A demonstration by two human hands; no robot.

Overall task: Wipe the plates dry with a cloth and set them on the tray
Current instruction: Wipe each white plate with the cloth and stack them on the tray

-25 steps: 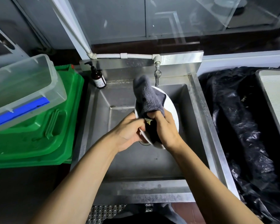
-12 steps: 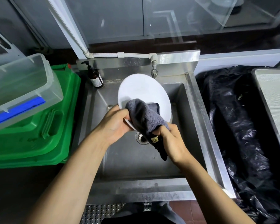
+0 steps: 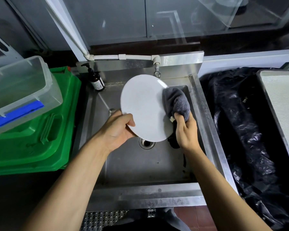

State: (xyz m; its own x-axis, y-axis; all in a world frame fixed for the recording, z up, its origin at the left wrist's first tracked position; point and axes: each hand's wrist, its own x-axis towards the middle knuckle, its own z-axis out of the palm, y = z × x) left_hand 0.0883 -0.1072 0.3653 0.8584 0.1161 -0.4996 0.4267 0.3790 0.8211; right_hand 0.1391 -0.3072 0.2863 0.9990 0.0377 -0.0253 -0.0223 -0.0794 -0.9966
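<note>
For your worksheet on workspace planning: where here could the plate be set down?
Bare room: the sink floor between drain and near wall, and the pale tray at far right. Crowded: the left, where a clear bin sits on green crates; black plastic fills the gap beside the tray.

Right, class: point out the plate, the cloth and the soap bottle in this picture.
plate [image 3: 143, 107]: head view, middle of its white face.
cloth [image 3: 177, 102]: head view, grey bunched part at the plate's right edge.
soap bottle [image 3: 97, 81]: head view, brown body.
</note>
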